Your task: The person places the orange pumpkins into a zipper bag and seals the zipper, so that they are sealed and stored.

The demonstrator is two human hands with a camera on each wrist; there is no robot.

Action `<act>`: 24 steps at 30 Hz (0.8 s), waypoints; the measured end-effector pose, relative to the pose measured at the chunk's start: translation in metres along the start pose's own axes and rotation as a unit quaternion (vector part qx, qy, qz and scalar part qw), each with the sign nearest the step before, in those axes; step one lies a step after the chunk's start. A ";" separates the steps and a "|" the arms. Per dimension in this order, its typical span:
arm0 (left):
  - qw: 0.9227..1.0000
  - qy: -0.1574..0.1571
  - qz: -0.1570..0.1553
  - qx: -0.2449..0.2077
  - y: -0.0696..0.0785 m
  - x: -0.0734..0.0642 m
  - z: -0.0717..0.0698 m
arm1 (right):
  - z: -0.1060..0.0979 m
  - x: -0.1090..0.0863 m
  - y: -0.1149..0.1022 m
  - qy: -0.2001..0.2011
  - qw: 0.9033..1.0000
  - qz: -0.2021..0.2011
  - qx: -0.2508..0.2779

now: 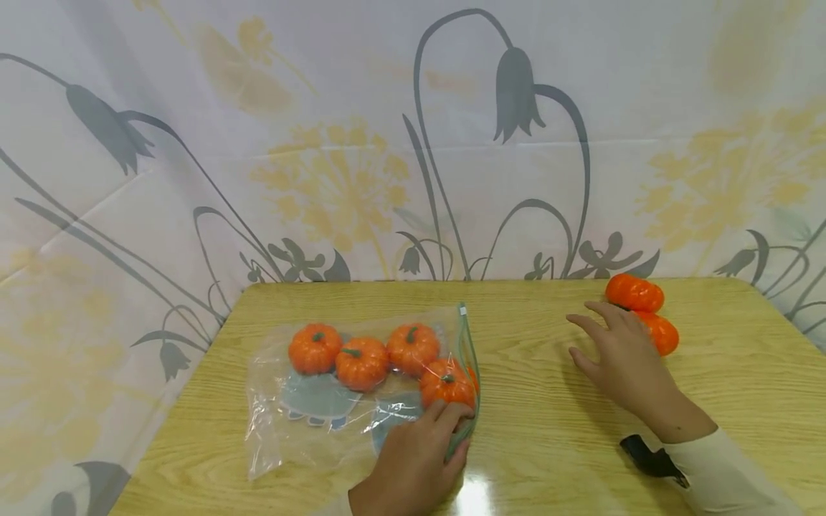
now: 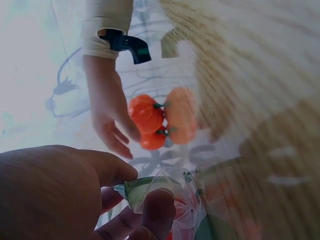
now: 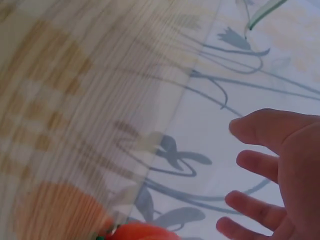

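Note:
A clear plastic zip bag (image 1: 323, 444) with a green edge lies flat on the table, its opening toward the right. Several small orange toy pumpkins (image 1: 363, 364) are inside it. My left hand (image 1: 416, 459) grips the bag near its green-edged mouth; the left wrist view shows thumb and fingers pinching that green edge (image 2: 137, 192). To the right, my right hand (image 1: 622, 358) hovers with fingers spread, holding nothing. Just beyond it stand two more orange pumpkins (image 1: 634, 292), one partly hidden behind the hand. In the right wrist view only the top of an orange pumpkin (image 3: 142, 232) shows.
Both the bag and the loose pumpkins are on a light wood-grain table (image 1: 529, 401). A pale curtain (image 1: 361, 93) printed with flowers hangs behind the table's far edge. On the right wrist is a black strapped device (image 1: 652, 459).

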State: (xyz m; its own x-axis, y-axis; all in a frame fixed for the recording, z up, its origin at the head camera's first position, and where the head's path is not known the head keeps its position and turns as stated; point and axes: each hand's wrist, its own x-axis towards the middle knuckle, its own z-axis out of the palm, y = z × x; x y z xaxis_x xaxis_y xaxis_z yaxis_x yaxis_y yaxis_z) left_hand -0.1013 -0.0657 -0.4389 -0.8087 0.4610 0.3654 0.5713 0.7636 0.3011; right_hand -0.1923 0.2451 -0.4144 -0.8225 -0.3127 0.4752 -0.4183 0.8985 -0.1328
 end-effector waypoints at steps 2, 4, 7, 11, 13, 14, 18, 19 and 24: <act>1.000 -0.002 -0.001 -0.002 0.000 0.000 0.000 | -0.002 -0.003 0.005 0.007 1.000 0.002 -0.011; 1.000 -0.003 -0.001 -0.004 0.001 0.000 -0.001 | -0.004 -0.005 0.010 0.012 1.000 0.007 -0.020; 1.000 -0.006 -0.001 -0.007 0.001 0.000 -0.001 | -0.005 -0.007 0.015 0.006 0.999 0.027 -0.027; 1.000 -0.013 -0.002 -0.011 0.001 0.000 -0.002 | -0.007 -0.008 0.020 -0.015 0.998 0.056 -0.030; 1.000 -0.016 -0.002 -0.013 0.000 0.000 -0.001 | -0.007 -0.008 0.021 -0.026 0.997 0.067 -0.028; 1.000 -0.017 -0.002 -0.014 0.000 0.000 -0.001 | -0.007 -0.008 0.022 -0.033 0.996 0.072 -0.028; 1.000 -0.015 -0.002 -0.014 0.000 -0.001 0.000 | -0.008 -0.010 0.024 -0.060 0.993 0.097 -0.028; 1.000 -0.016 -0.003 -0.015 0.000 -0.001 0.000 | -0.008 -0.011 0.025 -0.066 0.992 0.102 -0.028; 0.999 -0.028 -0.008 -0.025 0.000 0.000 -0.001 | -0.009 -0.011 0.033 -0.083 0.990 0.107 -0.032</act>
State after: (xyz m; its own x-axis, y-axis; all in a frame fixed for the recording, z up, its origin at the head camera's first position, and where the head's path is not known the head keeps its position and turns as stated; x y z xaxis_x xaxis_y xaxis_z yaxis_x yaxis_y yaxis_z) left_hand -0.1013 -0.0663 -0.4383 -0.8230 0.4751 0.3113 0.5641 0.7478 0.3500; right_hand -0.1930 0.2808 -0.4163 -0.9440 -0.1537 0.2919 -0.2059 0.9659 -0.1570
